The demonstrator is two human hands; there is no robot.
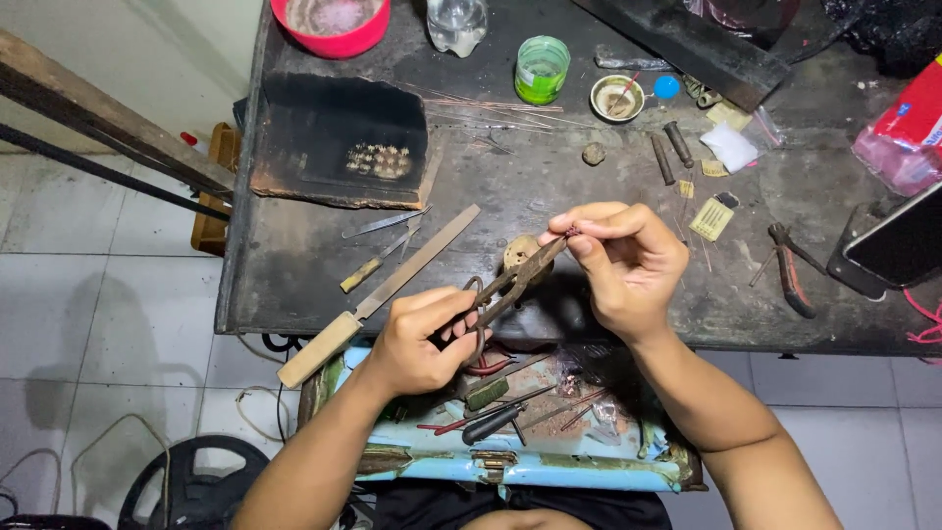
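Slanting from lower left to upper right, rusty shears (pixel 510 285) over the front edge of a dark workbench (pixel 589 196), looped handles low, blades high, tips meeting a tiny reddish piece (pixel 572 230). Long axis running diagonally, handles toward the body, points away and to the right.

Left hand (pixel 422 339) closed around the looped handles, thumb across the top, knuckles up, forearm rising from the lower left. Right hand (pixel 618 265) raised just above and right of it, thumb and forefinger pinched shut on the reddish piece at the blade tips, other fingers curled under, wrist bent, forearm coming in from the lower right.

Just beyond the blades, a small round wooden block (pixel 520 253) on the bench, partly hidden by the shears. Left of the hands, a long flat file (pixel 383 294) with a pale wooden handle, lying on a similar slant, and beside it tweezers (pixel 385 223) and a smaller tool. Farther back, a charred board (pixel 339 137) bearing a cluster of small pale rings. At the far edge, a pink bowl (pixel 332 25), a green-lidded jar (pixel 542 69) and a little dish (pixel 616 96). To the right, pliers (pixel 790 270) and a dark phone (pixel 898 240). Below the hands, an open blue drawer (pixel 510 461) crowded with tools and scraps.
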